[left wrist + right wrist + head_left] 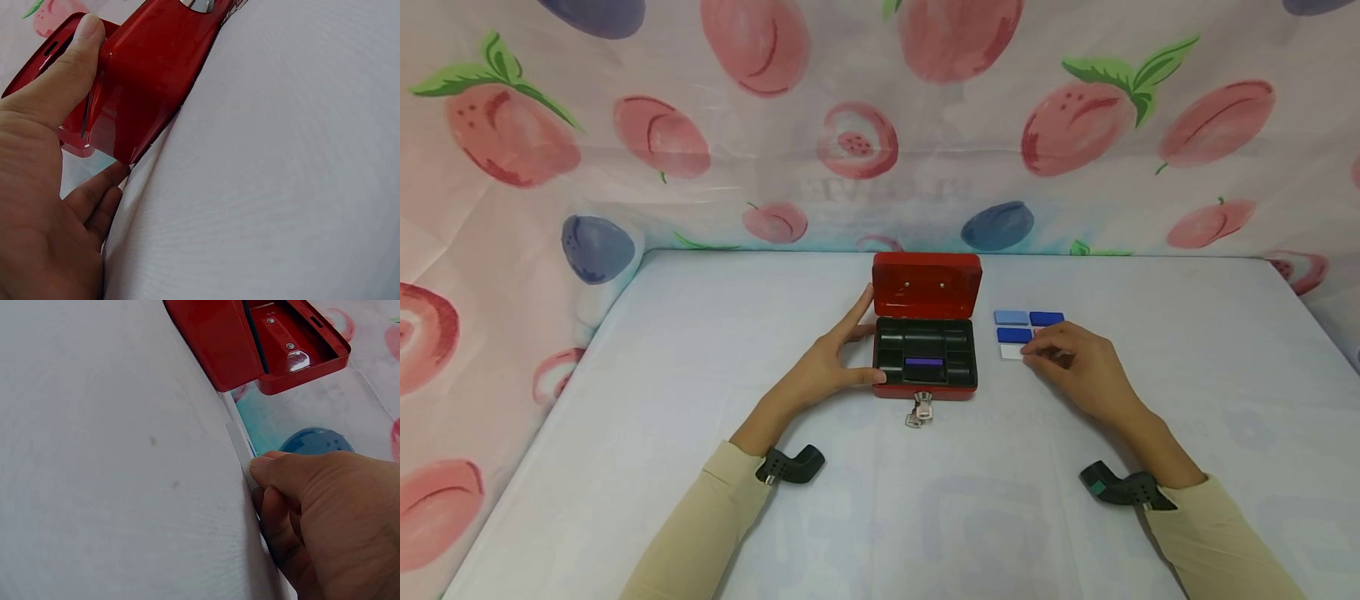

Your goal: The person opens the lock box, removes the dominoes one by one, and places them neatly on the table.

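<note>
A red cash box [925, 393] stands on the table with its lid [927, 285] raised. Its black tray [891, 342] has several compartments, and a purple rectangular piece [923, 362] lies in the front middle one. My left hand [827, 362] rests against the box's left side, thumb on the front left rim and fingers stretched out straight. To the right of the box, my right hand [1078, 367] pinches the right end of a white rectangular piece [1011, 352] between thumb and fingertips, close to the tabletop.
Beside the white piece lie a light blue piece [1011, 317] and two dark blue pieces [1047, 318]. A pinkish one is mostly hidden by the right hand. Keys [919, 412] hang from the lock at the box's front. Behind the white-covered table [700, 500] hangs a fruit-print cloth [940, 125].
</note>
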The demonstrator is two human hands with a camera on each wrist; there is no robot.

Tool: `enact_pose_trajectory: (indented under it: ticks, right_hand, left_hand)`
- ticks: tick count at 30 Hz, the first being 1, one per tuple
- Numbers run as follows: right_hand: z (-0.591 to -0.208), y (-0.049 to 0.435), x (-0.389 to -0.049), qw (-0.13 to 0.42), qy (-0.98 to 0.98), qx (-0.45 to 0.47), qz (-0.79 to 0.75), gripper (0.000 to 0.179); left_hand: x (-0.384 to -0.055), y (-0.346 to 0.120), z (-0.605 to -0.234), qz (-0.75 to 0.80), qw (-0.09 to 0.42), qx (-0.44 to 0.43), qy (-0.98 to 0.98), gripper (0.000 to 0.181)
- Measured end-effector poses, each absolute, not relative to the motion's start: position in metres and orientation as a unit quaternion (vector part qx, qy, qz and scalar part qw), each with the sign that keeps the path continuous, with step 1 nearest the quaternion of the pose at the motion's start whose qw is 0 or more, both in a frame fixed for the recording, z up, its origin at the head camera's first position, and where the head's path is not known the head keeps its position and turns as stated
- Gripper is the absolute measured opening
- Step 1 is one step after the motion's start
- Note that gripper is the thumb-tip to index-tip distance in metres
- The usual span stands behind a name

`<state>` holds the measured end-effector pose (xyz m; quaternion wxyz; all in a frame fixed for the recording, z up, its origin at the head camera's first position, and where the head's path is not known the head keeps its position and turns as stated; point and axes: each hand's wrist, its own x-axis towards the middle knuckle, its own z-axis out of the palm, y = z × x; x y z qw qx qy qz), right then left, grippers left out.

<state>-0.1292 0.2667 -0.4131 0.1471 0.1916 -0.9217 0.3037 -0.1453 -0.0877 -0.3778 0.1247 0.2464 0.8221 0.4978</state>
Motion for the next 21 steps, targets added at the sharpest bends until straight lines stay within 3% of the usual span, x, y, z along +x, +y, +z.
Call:
enact_pose_trajectory:
  ticks: [21]
  right_hand:
    - [-0.4135, 0.2674, -0.1300, 0.149, -0.918, 0.195, 0.310, 0.016]
  left_hand:
    - [-0.1462, -0.0867, -0.3783, 0.499, 0.117, 0.251, 0.821, 0.098]
